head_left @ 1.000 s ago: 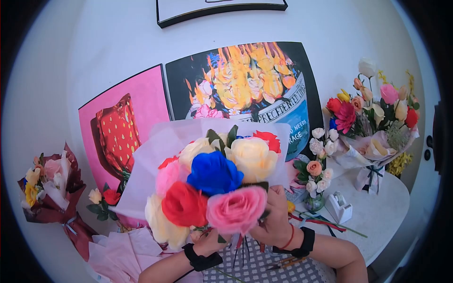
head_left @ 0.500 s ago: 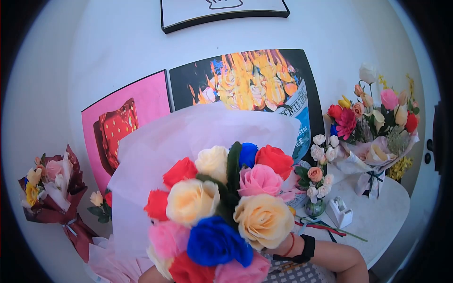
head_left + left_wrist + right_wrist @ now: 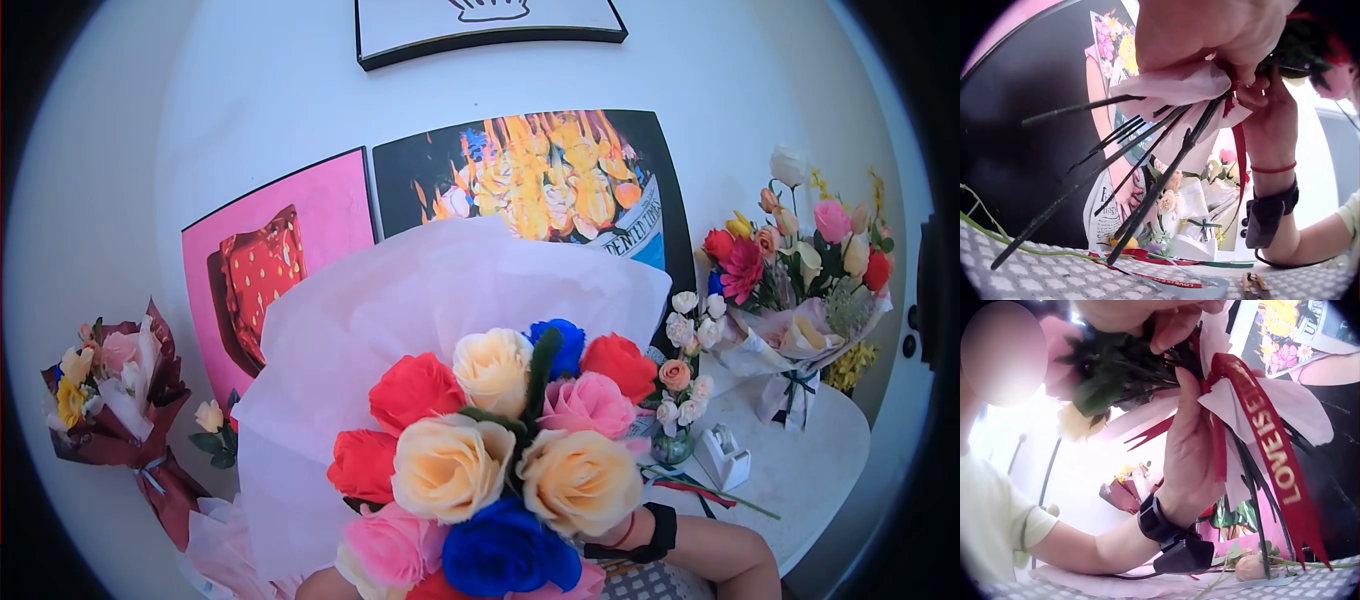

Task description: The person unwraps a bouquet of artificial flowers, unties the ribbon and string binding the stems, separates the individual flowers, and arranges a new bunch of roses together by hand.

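Note:
A bouquet of red, cream, pink and blue roses (image 3: 452,468) fills the lower middle of the head view, backed by pale translucent paper (image 3: 330,320) and hiding both hands there. My left hand (image 3: 1190,440) is wrapped round the stems below the blooms in the right wrist view. Close to it, my right hand (image 3: 1141,319) has its fingers curled at the same stems. A red ribbon with gold letters (image 3: 1266,437) hangs at the binding. Dark stems (image 3: 1166,169) stick out below the pink paper (image 3: 1172,84) in the left wrist view.
A round white table (image 3: 810,450) carries a tape dispenser (image 3: 722,458), loose ribbons and a small vase of flowers (image 3: 680,447). A larger wrapped bouquet (image 3: 800,330) stands behind. On the left is a maroon-wrapped bouquet (image 3: 150,440); pictures (image 3: 520,180) are at the wall.
The bouquet has tipped with its blooms toward the head camera, showing more roses and more backing paper. Both hands, partly visible a second ago in the head view, are now behind it.

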A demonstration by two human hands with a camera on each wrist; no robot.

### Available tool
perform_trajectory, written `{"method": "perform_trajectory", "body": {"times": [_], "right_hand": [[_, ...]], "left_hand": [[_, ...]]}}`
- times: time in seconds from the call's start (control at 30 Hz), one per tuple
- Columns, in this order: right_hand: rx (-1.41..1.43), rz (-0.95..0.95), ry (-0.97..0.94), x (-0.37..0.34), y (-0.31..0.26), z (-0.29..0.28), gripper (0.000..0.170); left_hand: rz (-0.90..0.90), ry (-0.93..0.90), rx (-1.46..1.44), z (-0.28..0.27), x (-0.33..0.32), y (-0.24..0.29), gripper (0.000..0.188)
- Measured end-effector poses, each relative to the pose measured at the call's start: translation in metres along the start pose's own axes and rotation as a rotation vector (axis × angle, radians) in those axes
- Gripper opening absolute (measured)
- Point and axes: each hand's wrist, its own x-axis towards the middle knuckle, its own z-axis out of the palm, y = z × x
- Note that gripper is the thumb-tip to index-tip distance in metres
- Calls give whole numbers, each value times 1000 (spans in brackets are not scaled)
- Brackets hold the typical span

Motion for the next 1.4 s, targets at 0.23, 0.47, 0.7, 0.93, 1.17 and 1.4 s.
{"method": "perform_trajectory", "body": {"times": [0.23, 0.47, 0.7, 0.93, 1.17, 1.4], "right_hand": [[-651, -85, 66, 8, -17, -4, 41], [-493, 1, 125, 14, -20, -7, 45], [-531, -304, 229, 23, -18, -10, 30], [-676, -365, 198, 20, -28, -2, 22], [-582, -398, 188, 20, -37, -5, 21], [-603, -284, 185, 19, -29, -5, 26]], "left_hand": [[-37, -54, -18, -3, 1, 5, 23], [-59, -101, -33, -4, 6, 11, 23], [-123, -147, -26, -14, -4, 13, 24], [-153, -195, -33, -17, -3, 15, 25], [-185, -231, -45, -21, -2, 17, 26], [-214, -253, -58, -24, -1, 18, 27]]}}
